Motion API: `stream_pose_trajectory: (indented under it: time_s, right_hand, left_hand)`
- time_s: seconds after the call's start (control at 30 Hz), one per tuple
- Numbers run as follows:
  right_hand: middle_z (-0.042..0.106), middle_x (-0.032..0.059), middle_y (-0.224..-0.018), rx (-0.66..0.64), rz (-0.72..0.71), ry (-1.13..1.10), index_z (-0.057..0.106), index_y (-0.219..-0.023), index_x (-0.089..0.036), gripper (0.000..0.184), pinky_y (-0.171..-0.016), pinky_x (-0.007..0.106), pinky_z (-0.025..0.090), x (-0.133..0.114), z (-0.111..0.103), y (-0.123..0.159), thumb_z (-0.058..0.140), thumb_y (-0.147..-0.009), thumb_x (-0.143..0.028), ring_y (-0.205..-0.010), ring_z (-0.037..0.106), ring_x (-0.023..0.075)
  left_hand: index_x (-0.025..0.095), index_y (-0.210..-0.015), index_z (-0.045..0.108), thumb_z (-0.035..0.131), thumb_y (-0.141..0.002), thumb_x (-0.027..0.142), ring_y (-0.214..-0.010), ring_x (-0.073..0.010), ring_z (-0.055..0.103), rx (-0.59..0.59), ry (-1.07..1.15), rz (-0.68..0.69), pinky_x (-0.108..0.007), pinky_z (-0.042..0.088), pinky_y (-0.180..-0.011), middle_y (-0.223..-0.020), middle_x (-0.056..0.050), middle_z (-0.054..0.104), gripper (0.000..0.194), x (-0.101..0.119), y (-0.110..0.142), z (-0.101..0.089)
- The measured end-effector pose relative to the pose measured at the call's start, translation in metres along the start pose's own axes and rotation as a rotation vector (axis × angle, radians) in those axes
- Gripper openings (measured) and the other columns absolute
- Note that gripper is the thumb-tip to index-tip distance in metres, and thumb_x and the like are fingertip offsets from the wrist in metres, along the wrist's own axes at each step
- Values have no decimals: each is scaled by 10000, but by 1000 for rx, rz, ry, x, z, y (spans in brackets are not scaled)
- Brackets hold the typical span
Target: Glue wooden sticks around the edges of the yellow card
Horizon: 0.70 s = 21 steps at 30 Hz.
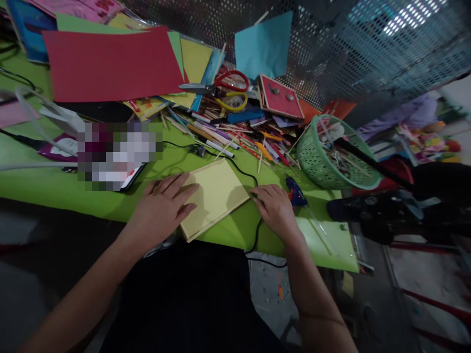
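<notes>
One flat, rectangular yellow panel [217, 191], edged with thin pale strips, is being steadied on the smooth green desk [235, 238]. And here its left side is covered by the left hand [162, 206], fingers spread and laid flat, nothing clenched. The right hand [274, 211] is curled, its fingers gathered at the panel's far-right corner; whether the edge is pinched cannot be told. Just beside those right fingers, one blue glue gun [295, 191] is seen lying, and past it one round, perforated green plastic basket [312, 157], filled with sticks. Beyond both sets of fingers, one pair of metal scissors [217, 90] is spotted, with two loops, one red, one yellow. To its right, two grey round pieces are carried by one framed red panel [283, 98]. Beyond the left fingers, one large matte red sheet [114, 66] is spread.
</notes>
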State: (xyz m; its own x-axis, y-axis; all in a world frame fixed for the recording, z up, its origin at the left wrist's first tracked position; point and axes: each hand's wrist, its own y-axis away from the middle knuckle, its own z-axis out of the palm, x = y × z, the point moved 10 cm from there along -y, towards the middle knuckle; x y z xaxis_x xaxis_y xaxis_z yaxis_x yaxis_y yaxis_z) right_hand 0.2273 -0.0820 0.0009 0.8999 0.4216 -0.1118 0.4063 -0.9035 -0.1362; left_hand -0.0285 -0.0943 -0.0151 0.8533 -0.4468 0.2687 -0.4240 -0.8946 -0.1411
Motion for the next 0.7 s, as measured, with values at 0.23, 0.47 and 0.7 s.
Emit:
stream_pose_trajectory:
  time_s: [0.23, 0.47, 0.7]
  right_hand:
    - [755, 114, -1238, 62, 59, -84, 705, -1269, -212, 278, -989, 462, 482, 9, -18, 3, 540, -1046, -221, -1148, 647, 309]
    - [772, 111, -1118, 160, 255, -31, 706, -1285, -217, 294, -917, 447, 504, 47, -52, 47, 542, -1048, -275, -1008, 671, 297]
    - [787, 71, -955, 0, 536, -32, 747, -1275, -267, 331, -728, 380, 501, 85, -38, 85, 573, -1038, -420, -792, 668, 259]
  left_hand:
    - [240, -1425, 659, 405, -1075, 415, -1342, -387, 591, -30, -29, 5, -577, 500, -1011, -1597, -79, 569, 467, 3, 3, 1]
    - [179, -1431, 654, 361, -1061, 450, -1289, -424, 606, -1, -10, 48, -635, 494, -1033, -1577, -117, 579, 544, 0, 3, 7]
    - [255, -1069, 777, 321, -1034, 242, -1428, -403, 537, -23, 30, 270, -664, 468, -1076, -1415, -97, 708, 457, 10, 7, 11]
